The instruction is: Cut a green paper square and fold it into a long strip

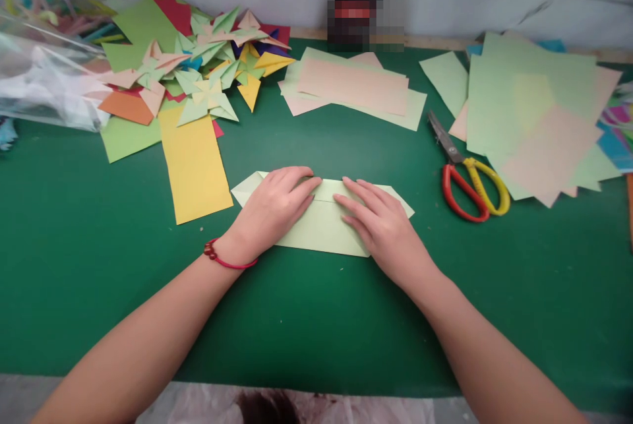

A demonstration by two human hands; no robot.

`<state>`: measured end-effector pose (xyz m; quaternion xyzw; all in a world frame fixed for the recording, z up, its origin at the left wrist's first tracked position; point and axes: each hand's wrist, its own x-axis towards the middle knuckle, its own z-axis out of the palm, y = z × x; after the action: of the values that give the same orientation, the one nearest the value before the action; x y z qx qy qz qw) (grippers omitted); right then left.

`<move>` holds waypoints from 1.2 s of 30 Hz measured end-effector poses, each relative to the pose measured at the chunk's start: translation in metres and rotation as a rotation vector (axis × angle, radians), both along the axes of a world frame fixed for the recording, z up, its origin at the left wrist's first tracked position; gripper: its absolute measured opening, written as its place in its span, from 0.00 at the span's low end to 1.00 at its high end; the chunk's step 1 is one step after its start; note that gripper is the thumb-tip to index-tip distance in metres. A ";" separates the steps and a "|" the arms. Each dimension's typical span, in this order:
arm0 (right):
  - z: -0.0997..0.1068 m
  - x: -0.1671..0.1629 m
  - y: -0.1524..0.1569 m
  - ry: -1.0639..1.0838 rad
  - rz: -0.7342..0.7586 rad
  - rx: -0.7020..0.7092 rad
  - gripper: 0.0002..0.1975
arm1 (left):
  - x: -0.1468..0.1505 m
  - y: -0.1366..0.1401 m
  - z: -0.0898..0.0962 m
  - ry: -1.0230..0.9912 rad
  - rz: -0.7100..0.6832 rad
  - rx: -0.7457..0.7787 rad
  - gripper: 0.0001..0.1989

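Note:
A pale green sheet of paper (321,229) lies on the green table in front of me, its far edge folded over in a strip and its corners turned to points at both sides. My left hand (279,203) rests flat on the left part of the paper, fingers stretched toward the folded strip. On the right part lies my right hand (383,223), its fingers spread and touching the fold. A red bracelet with beads (210,250) circles the left wrist. Neither hand grips anything; the palms hide parts of the paper.
Scissors (465,177) with red and yellow handles lie to the right. Paper stacks stand behind them (539,101) and at back centre (351,84). Folded paper pieces (208,97) heap at back left, near a yellow sheet (195,170) and a clear plastic bag (49,74).

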<state>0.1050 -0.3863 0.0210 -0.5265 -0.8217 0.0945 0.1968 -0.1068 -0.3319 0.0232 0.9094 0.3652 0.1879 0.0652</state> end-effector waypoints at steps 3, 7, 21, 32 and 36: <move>0.002 0.003 0.001 0.020 0.021 -0.018 0.15 | 0.001 -0.001 0.003 0.001 0.006 -0.034 0.13; 0.006 0.006 0.002 0.051 0.038 -0.052 0.12 | 0.002 -0.005 0.005 0.029 0.024 -0.071 0.12; -0.004 0.004 0.003 0.010 -0.026 -0.005 0.14 | 0.000 0.002 0.002 -0.101 0.041 -0.279 0.10; -0.004 0.005 0.003 -0.001 -0.019 -0.015 0.15 | -0.001 0.003 -0.001 -0.105 0.040 -0.259 0.10; -0.005 0.005 0.003 -0.012 -0.022 -0.005 0.15 | -0.001 0.003 -0.003 -0.087 0.041 -0.224 0.10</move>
<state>0.1098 -0.3835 0.0164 -0.5367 -0.8167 0.0910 0.1915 -0.1075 -0.3289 0.0200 0.8799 0.3991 0.1864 0.1781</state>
